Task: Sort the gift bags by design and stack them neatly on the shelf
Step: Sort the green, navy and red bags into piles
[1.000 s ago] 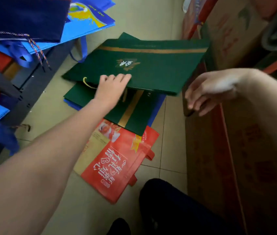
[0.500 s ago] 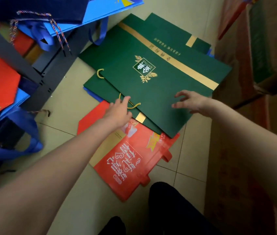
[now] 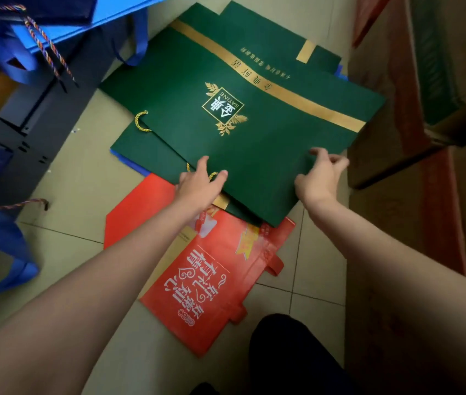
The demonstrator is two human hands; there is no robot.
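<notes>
Top green gift bag (image 3: 254, 143), long axis along its gold band: near edge pinched by right hand (image 3: 321, 176); left hand (image 3: 197, 185) rests open-fingered beside it.

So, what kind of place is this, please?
Probably a storeroom or shop stockroom. Flat gift bags, green and red, lie piled on a tiled floor, blue bags fill a dark metal shelf, and large cartons stand beside.

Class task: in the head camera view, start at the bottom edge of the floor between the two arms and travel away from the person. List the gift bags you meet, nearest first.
Flat red gift bag with white lettering → top dark green paper gift bag with gold stripe → another green gift bag's corner with a gold tab, peeking out behind it.
</notes>
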